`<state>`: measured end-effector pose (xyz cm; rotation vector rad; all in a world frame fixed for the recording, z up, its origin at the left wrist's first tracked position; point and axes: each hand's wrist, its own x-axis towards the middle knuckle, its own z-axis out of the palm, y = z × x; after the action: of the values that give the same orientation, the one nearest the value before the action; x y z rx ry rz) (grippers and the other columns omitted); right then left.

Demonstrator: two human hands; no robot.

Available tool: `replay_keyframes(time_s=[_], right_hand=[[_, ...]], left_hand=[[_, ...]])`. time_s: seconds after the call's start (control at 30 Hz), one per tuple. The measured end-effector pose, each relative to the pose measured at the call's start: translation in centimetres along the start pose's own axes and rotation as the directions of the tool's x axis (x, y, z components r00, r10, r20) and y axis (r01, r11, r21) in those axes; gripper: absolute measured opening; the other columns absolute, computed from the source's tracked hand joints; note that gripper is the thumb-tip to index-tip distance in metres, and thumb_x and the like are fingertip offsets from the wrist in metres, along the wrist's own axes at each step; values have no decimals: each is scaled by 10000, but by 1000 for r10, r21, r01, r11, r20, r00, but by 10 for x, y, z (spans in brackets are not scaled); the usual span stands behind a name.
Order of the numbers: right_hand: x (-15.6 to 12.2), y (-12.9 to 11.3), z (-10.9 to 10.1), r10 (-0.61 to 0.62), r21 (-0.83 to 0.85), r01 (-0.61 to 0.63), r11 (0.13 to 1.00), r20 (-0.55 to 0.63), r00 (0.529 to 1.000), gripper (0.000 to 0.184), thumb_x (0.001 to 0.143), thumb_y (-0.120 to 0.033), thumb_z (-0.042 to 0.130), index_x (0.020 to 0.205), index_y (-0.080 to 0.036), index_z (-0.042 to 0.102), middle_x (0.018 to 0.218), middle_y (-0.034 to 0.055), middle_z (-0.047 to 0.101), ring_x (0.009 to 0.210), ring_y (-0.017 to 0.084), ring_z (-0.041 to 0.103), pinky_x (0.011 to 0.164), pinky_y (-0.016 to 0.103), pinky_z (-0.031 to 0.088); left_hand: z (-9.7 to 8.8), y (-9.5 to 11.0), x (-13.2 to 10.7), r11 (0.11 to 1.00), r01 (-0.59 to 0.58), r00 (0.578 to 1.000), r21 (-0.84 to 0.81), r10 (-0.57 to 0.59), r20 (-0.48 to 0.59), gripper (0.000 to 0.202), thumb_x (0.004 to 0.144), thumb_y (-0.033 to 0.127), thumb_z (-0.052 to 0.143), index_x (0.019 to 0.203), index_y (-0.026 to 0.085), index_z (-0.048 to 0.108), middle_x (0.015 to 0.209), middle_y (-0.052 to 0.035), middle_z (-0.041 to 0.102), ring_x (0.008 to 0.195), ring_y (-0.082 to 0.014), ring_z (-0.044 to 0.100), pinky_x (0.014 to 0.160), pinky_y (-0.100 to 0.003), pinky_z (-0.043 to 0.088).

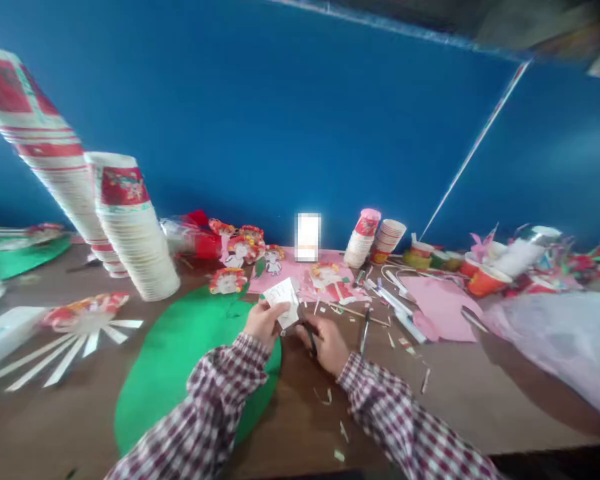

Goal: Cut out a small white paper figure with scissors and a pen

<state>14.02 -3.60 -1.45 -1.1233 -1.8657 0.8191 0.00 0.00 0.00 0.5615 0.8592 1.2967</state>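
Observation:
My left hand [261,322] pinches a small white piece of paper [283,300] and holds it up over the brown table [290,427]. My right hand [327,343] sits just right of it, closed round a thin dark tool [309,335] that may be scissors or a pen; blur hides which. Both arms wear checked red-and-white sleeves. A green paper sheet [180,360] lies under my left forearm. Pink paper [443,307] and cut-out paper figures [237,250] lie just beyond my hands.
Two tall leaning stacks of paper cups [130,227] rise at the left, and shorter cup stacks [363,239] stand at the back. A cup cut into strips [75,330] lies at left. Pens, paper scraps and coloured cups [485,280] crowd the right. A clear plastic bag [555,340] lies far right.

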Motion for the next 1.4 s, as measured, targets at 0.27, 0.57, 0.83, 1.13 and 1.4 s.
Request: replay_keyframes(time_s=[0.27, 0.57, 0.83, 1.13, 1.4], right_hand=[[-1, 3, 3, 139, 166, -142, 976, 33, 990, 238, 845, -391, 507, 805, -179, 608, 520, -28, 492, 439, 109, 472, 432, 213, 364], [5, -2, -1, 261, 507, -226, 832, 2, 965, 367, 784, -515, 535, 883, -161, 536, 569, -31, 538, 447, 88, 506, 393, 182, 367], [6, -6, -4, 260, 526, -213, 823, -16, 966, 362, 770, -518, 550, 848, -166, 525, 567, -35, 538, 442, 85, 493, 364, 180, 334], [8, -5, -3, 271, 534, -167, 829, -122, 955, 290, 688, -375, 673, 870, -174, 567, 618, -36, 550, 558, 116, 539, 512, 232, 444], [15, 9, -4, 354, 618, -126, 776, -263, 898, 355, 624, -296, 712, 917, -180, 551, 750, 0, 616, 636, 139, 586, 552, 243, 460]], left_hand=[[-1, -1, -1, 1000, 3, 1000, 4, -3, 13, 211, 512, 102, 692, 718, 89, 647, 600, -61, 677, 484, -156, 613, 432, -218, 457], [-6, -1, 0, 998, -14, 1000, 56, 13, 7, 278, 499, 159, 735, 753, 108, 636, 565, -27, 655, 433, -139, 580, 358, -201, 409], [-7, 0, -1, 997, 27, 1000, 68, -27, 4, 286, 520, 148, 727, 782, 114, 617, 600, -24, 650, 469, -132, 587, 411, -219, 466], [-13, -4, 5, 937, -204, 978, 284, 204, 31, 343, 537, 152, 740, 846, 117, 593, 714, -24, 660, 563, -101, 582, 514, -196, 474], [-10, -6, -2, 764, -384, 921, 518, 359, 152, 340, 577, 180, 705, 894, 129, 592, 794, -21, 656, 655, -124, 594, 588, -209, 462]])
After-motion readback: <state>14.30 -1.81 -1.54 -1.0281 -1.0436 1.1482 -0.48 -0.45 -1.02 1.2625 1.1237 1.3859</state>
